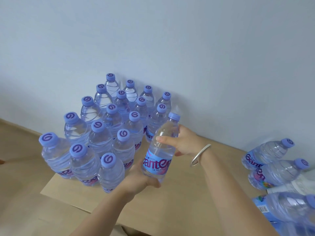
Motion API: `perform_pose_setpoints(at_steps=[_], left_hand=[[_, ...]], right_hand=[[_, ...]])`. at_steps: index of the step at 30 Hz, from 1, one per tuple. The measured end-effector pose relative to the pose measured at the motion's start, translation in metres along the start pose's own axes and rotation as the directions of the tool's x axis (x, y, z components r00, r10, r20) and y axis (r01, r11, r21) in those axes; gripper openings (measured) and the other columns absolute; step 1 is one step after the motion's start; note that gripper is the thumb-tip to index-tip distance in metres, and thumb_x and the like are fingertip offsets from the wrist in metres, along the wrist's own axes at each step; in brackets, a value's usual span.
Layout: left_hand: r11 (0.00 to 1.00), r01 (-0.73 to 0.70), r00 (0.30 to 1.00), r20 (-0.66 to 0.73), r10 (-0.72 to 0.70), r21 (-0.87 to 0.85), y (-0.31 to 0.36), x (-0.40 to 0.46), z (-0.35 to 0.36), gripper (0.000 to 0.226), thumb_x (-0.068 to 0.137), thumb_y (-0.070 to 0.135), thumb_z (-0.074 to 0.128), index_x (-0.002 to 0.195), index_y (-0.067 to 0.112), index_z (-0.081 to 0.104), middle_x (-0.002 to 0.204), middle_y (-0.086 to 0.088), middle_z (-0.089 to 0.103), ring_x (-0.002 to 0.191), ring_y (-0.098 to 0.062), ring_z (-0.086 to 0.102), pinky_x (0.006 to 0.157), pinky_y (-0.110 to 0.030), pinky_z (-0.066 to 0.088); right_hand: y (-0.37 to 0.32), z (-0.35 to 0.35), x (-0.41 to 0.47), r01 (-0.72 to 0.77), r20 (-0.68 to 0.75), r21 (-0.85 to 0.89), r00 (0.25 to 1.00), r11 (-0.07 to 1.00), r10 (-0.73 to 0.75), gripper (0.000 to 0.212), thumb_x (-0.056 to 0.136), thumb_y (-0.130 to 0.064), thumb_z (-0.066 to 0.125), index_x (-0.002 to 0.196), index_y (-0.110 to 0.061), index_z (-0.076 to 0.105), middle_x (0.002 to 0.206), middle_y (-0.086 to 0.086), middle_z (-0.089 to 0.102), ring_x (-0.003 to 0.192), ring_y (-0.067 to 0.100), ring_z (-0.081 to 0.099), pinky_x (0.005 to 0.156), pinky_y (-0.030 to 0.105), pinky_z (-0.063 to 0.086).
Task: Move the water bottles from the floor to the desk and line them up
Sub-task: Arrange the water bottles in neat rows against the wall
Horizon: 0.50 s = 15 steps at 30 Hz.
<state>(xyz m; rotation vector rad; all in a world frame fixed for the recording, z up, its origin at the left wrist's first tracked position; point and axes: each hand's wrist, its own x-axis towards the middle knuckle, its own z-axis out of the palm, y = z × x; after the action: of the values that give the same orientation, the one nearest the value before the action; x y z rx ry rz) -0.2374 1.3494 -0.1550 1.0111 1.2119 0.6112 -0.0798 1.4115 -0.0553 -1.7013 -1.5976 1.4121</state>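
Both hands on one water bottle (pixel 160 147), tilted just right of the standing bottle cluster (pixel 109 132) on the worktop (pixel 170 206): the left hand (pixel 138 181) cups its base, the right hand (pixel 183 142) grips its shoulder, silver bangle (pixel 201 155) on the wrist. Spare bottles (pixel 272 164) lie further right.

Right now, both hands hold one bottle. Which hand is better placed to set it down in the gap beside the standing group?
The left hand, probably. It grips the held bottle at its base, nearest the standing bottles. The right hand only steadies the shoulder.
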Motion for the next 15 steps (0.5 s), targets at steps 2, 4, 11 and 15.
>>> perform_pose_setpoints(at_steps=[2,4,11,15], left_hand=[[0.998,0.041,0.993,-0.11,-0.046,-0.044,-0.002,0.006,0.005,0.057,0.054,0.002,0.079,0.104,0.017,0.057,0.088,-0.001,0.068,0.082,-0.017,0.063,0.067,-0.022,0.047],[0.996,0.045,0.972,-0.225,-0.062,-0.078,-0.001,0.009,0.012,0.06,0.064,-0.005,0.072,0.115,0.019,0.051,0.094,0.0,0.065,0.078,-0.011,0.06,0.059,-0.018,0.044],[0.999,0.035,0.971,-0.239,-0.03,0.017,-0.013,0.016,0.021,0.08,0.078,-0.001,0.056,0.146,0.027,0.026,0.139,0.007,0.039,0.088,-0.007,0.052,0.05,-0.008,0.04],[0.993,0.1,0.973,-0.201,-0.113,-0.069,-0.01,0.025,0.013,0.074,0.081,-0.006,0.046,0.145,0.027,0.03,0.142,0.002,0.042,0.078,0.005,0.048,0.058,-0.012,0.041]], right_hand=[[0.004,0.006,0.009,-0.003,-0.059,0.022,0.998,1.0,0.004,0.038,0.068,-0.042,0.078,0.098,-0.025,0.063,0.095,-0.009,0.069,0.085,0.011,0.065,0.056,0.023,0.049],[0.009,0.013,0.019,0.006,-0.122,0.035,0.993,0.999,-0.002,0.053,0.056,-0.047,0.082,0.101,-0.025,0.063,0.099,-0.008,0.07,0.094,0.014,0.066,0.073,0.031,0.054],[0.024,0.029,0.046,0.034,-0.213,0.022,0.977,0.999,-0.028,0.049,0.063,-0.021,0.085,0.103,-0.022,0.056,0.1,-0.007,0.065,0.093,0.01,0.061,0.088,0.032,0.05],[0.034,0.036,0.055,0.051,-0.236,0.048,0.971,0.998,-0.038,0.047,0.061,-0.016,0.086,0.1,-0.023,0.06,0.095,-0.009,0.068,0.088,0.005,0.064,0.081,0.028,0.05]])
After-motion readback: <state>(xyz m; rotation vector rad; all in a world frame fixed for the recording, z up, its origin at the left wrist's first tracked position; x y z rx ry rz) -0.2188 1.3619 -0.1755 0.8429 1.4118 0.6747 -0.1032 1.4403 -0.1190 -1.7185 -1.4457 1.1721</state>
